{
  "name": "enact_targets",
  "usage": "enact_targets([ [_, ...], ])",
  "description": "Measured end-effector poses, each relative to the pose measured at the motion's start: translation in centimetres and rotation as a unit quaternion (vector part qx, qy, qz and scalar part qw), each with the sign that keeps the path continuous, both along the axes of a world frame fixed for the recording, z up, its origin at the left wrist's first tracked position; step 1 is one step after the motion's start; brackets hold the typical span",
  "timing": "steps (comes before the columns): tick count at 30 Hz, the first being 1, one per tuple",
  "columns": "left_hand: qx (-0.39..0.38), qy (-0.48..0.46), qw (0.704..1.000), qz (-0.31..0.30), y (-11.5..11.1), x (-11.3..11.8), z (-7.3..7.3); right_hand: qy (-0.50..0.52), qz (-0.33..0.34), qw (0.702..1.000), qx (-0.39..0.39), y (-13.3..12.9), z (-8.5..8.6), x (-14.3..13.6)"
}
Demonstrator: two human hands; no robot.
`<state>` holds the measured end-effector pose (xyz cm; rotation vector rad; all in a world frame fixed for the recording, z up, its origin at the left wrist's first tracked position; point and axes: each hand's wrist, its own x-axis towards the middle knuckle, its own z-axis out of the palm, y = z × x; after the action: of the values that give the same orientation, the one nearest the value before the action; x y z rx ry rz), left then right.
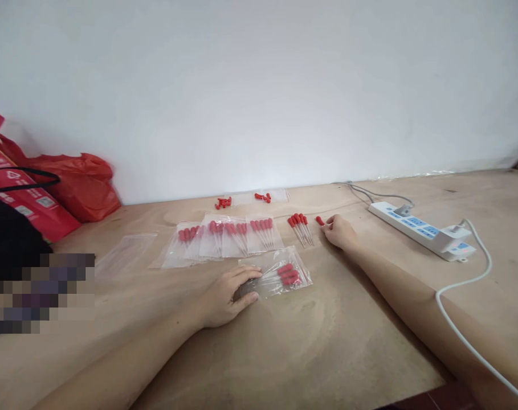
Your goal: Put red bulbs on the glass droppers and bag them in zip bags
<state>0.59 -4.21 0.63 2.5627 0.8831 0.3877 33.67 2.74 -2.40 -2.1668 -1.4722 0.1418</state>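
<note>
My left hand (231, 291) rests at the open end of a clear plastic bag (268, 278), its thumb and fingers apart over the bag's left edge. Several red-capped droppers (289, 274) lie in that bag, caps to the right. My right hand (339, 232) is closed on a single red-capped dropper (320, 221), whose cap sticks out past the fingertips; its lower part is hidden. Just left of it lies a loose group of red-capped droppers (300, 228). Further left, several filled clear bags (211, 244) overlap in a row.
Small red caps (223, 203) and more caps (264, 197) lie on bags near the wall. A flat bag (126, 250) is at left, beside red bags (77, 182) and a black item (13, 245). A power strip (421, 230) with a white cable (455, 330) is at right.
</note>
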Motion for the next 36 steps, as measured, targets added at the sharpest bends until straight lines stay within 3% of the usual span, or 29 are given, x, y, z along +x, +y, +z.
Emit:
enact_targets([
  [6,0.002,0.002,1.0,0.004,-0.1,0.0,0.1,0.025,-0.001,1.0,0.012,-0.2,1.0,0.9],
  [9,0.002,0.0,1.0,0.0,-0.2,0.0,0.2,0.133,0.037,0.986,0.088,-0.8,1.8,0.1],
  [12,-0.001,0.001,1.0,0.003,-0.2,0.0,0.2,0.325,0.082,0.928,0.164,-2.0,1.9,-2.0],
  [15,-0.002,0.0,1.0,0.002,-0.2,0.0,0.3,0.441,0.086,0.872,0.191,-3.4,1.4,-4.4],
  [21,-0.009,0.004,1.0,0.006,-0.3,0.1,0.4,0.55,0.107,0.807,0.187,-5.0,1.0,-7.2],
  [27,-0.011,0.014,1.0,0.024,-0.5,0.1,0.7,0.636,0.111,0.756,0.108,-6.1,1.5,-8.7],
  [31,-0.015,0.023,0.999,0.031,-0.6,0.1,0.8,0.627,0.156,0.761,0.051,-6.8,1.8,-8.8],
  [36,-0.011,0.015,0.999,0.03,-0.6,0.1,0.7,0.53,0.217,0.819,-0.04,-6.9,1.8,-8.3],
])
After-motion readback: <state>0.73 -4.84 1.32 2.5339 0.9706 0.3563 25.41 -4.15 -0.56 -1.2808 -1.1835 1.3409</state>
